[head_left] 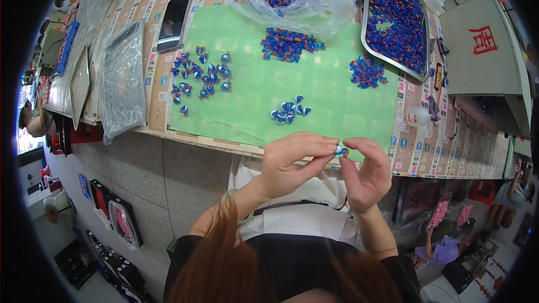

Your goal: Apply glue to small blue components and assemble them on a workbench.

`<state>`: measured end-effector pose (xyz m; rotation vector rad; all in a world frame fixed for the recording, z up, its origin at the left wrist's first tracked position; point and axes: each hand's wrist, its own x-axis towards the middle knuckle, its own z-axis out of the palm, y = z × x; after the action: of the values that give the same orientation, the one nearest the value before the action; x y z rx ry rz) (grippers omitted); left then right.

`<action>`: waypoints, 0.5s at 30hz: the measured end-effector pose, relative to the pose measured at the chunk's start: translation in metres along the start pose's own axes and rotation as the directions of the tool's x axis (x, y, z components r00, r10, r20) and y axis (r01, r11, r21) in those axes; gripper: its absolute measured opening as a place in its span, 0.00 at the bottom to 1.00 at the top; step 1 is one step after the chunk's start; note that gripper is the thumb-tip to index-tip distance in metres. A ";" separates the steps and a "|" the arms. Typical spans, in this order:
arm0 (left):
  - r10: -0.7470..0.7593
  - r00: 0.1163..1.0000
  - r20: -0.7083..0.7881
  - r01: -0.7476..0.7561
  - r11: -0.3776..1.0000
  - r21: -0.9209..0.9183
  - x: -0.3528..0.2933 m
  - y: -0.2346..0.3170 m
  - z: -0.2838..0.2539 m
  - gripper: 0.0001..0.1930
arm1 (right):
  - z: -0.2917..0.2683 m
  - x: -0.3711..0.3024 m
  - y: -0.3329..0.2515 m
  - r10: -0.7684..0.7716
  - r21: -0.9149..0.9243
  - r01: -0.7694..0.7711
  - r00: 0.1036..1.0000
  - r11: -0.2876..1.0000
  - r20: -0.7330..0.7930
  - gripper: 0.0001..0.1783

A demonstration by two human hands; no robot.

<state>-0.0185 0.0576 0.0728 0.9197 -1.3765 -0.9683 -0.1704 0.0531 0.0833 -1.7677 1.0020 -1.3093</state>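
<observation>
Just beyond the table's near edge, my left hand [287, 163] pinches a small blue, white and orange piece [341, 151] between thumb and fingertips. The thumb and forefinger of my right hand [370, 177] close on the piece's orange end; its exact kind is too small to tell. On the green mat [247, 106] in front of my hands lies a small cluster of blue-and-white pieces [289, 112]. To the left, a looser group of similar pieces [208, 76] is spread out. Blue, red and orange parts form one pile [286, 45] farther back and another pile [368, 73] at the right.
A metal tray [368, 39] full of blue and red parts stands at the back right. Clear plastic bags [314, 5] cover more parts at the back. A phone [174, 22] and a plastic-wrapped panel [123, 78] lie left. A white bottle [417, 116] is at the right.
</observation>
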 end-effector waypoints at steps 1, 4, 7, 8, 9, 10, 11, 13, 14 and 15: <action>0.000 1.000 0.000 0.000 1.000 0.001 -0.001 0.000 -0.001 0.10 | -0.002 0.001 0.000 0.014 -0.016 -0.013 0.998 1.000 0.064 0.19; -0.036 0.999 0.005 0.036 0.999 -0.031 -0.002 0.000 -0.001 0.10 | 0.000 0.004 -0.001 -0.023 -0.024 0.024 0.999 0.999 0.048 0.14; -0.034 0.999 0.013 0.034 0.999 -0.031 -0.002 -0.001 -0.001 0.10 | 0.000 0.005 -0.002 -0.013 -0.048 0.015 0.999 0.999 0.043 0.12; -0.053 0.999 0.013 0.053 0.997 -0.052 -0.002 -0.001 -0.001 0.11 | 0.000 0.005 -0.002 -0.013 -0.048 0.015 0.999 0.999 0.043 0.12; -0.071 0.997 0.014 0.072 0.995 -0.074 -0.002 -0.001 -0.001 0.11 | 0.000 0.005 -0.003 -0.003 -0.038 0.005 0.999 0.999 0.043 0.12; -0.072 0.997 0.014 0.072 0.995 -0.074 -0.003 -0.002 -0.001 0.11 | 0.000 0.005 -0.003 0.006 -0.027 -0.005 0.999 1.000 0.043 0.13; -0.091 0.996 0.016 0.092 0.992 -0.090 -0.003 -0.002 -0.001 0.11 | 0.001 0.005 -0.003 0.006 -0.027 -0.005 0.999 1.000 0.044 0.13; -0.109 0.994 0.018 0.111 0.988 -0.106 -0.004 -0.002 0.000 0.11 | 0.001 0.005 -0.002 0.009 -0.018 -0.009 0.999 1.000 0.031 0.13; -0.120 0.993 0.010 0.120 0.986 -0.117 -0.004 -0.002 0.000 0.11 | 0.001 0.005 -0.002 0.009 -0.018 -0.009 0.999 1.000 0.032 0.13; -0.130 0.992 0.003 0.129 0.983 -0.128 -0.004 -0.002 0.001 0.11 | 0.000 0.006 -0.002 0.006 -0.035 -0.004 0.999 0.999 0.049 0.13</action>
<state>-0.0191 0.0602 0.0699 0.9227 -1.2463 -1.1389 -0.1690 0.0487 0.0876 -1.8131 1.0070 -1.2463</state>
